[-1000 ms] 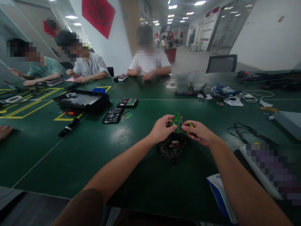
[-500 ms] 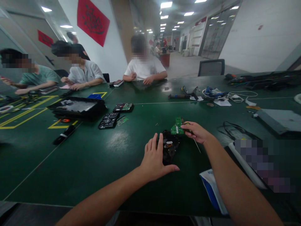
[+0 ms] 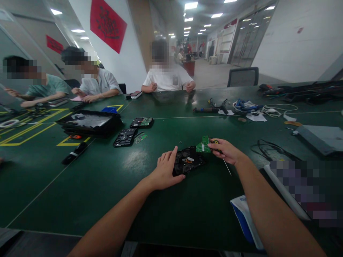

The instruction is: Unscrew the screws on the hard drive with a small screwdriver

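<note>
Behind a dark green surface [image 3: 139,207] marked with yellow lines [image 3: 10,144], a white pillar [image 3: 131,69] bears a red paper diamond [image 3: 108,26], a mesh-backed chair [image 3: 243,77] stands near the far edge, and bright ceiling lights [image 3: 191,5] run back over a grey floor [image 3: 218,73] toward the right-hand glass doors [image 3: 249,35] and white wall [image 3: 297,44].

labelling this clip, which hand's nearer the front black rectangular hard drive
Left: the left hand touches the front hard drive at its left end; the right hand is past its far-right corner.
</note>
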{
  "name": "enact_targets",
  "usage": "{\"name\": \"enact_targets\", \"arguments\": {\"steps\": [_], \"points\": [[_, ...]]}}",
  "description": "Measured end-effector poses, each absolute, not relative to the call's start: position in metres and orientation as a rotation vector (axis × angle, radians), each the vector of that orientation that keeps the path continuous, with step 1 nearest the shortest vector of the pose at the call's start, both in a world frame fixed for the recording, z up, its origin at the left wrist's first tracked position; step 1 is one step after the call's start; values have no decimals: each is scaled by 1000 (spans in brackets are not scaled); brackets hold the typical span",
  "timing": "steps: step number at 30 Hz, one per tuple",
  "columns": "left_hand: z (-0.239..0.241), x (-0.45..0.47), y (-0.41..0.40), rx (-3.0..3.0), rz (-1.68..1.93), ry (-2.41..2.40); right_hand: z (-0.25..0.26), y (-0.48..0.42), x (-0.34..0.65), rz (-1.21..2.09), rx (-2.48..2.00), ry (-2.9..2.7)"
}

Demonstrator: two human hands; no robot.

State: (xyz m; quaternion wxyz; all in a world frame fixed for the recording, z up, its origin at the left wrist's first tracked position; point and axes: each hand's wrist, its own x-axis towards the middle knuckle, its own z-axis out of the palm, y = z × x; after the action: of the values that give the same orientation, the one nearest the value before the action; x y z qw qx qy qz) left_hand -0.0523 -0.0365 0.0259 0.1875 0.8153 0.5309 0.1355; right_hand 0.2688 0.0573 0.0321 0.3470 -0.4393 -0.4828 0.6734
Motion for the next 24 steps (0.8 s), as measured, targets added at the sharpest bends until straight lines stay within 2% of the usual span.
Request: {"name": "enact_targets", "arguments": {"steps": [10, 14, 18, 24], "points": [[23, -83, -21, 2327, 393, 1289, 38, 47, 251, 1781, -1189, -1484], [15, -67, -25, 2383, 426, 1411, 40, 44, 245, 1802, -1175, -1564], [13, -43, -33, 2547, 609, 1527, 41, 41, 238, 1770, -1193, -1637], [23, -13, -60, 2678, 670, 1212, 39, 39, 235, 1628, -1294, -1712]]}}
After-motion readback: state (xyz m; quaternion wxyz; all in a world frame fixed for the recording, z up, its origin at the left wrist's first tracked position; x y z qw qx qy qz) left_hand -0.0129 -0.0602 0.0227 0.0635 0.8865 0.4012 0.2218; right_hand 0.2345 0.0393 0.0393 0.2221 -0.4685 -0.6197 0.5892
